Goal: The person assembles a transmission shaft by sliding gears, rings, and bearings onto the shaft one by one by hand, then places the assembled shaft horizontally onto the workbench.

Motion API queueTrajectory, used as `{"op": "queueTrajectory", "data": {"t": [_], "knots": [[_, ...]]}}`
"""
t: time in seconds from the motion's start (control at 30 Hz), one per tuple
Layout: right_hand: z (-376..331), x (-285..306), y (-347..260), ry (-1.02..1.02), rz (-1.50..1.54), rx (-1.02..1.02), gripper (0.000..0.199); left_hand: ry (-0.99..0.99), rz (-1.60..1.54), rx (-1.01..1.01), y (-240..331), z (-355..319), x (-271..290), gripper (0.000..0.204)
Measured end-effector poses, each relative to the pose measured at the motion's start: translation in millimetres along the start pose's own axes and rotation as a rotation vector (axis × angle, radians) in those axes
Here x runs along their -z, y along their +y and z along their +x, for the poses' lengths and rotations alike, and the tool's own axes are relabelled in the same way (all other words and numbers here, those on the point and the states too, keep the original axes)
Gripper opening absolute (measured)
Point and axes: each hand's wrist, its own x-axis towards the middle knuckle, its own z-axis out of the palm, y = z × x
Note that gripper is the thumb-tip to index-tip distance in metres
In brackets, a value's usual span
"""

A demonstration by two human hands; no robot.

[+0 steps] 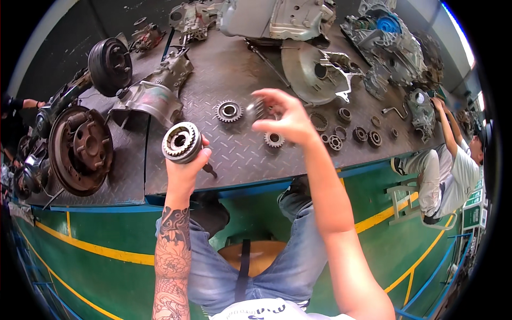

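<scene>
My left hand [183, 173] is wrapped round a synchronizer hub assembly [182, 142], a ringed metal part with a splined centre hole facing up. My right hand [290, 118] is over the steel-topped bench, its thumb and fingers closed on a small gear [255, 109] that is smeared by motion. Just left of this gear, a larger toothed gear [229, 111] lies flat on the bench. Below the right hand is another small gear [274, 140]. A dark shaft-like piece [209, 169] shows beside my left thumb; whether it touches the hand I cannot tell.
Several gears and bearings [360, 134] lie on the right of the bench [234, 170]. A gearbox housing [154, 96] and a rusty brake drum assembly [81, 151] stand left. A bell housing [306, 74] lies behind. A seated person [450, 160] works at the right.
</scene>
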Motion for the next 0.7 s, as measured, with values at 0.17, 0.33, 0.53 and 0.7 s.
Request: {"op": "queueTrajectory", "data": {"t": [0.17, 0.33, 0.53, 0.7], "knots": [[6.1, 19.5, 25.3, 0.315, 0.585, -0.254, 0.057, 0.012, 0.047, 0.007, 4.8, 0.3, -4.9, 0.043], [3.5, -4.5, 37.3, 0.323, 0.668, -0.476, 0.045, 0.014, 0.055, 0.012, 5.0, -0.9, -7.4, 0.044], [-13.2, -60.6, 25.2, 0.17, -0.434, -0.062, 0.063, 0.019, 0.107, 0.017, 6.9, -1.8, -12.7, 0.048], [-20.8, -86.2, 35.7, 0.103, -0.533, 0.054, 0.062, 0.001, 0.068, 0.019, 6.4, -2.0, -11.0, 0.049]]}}
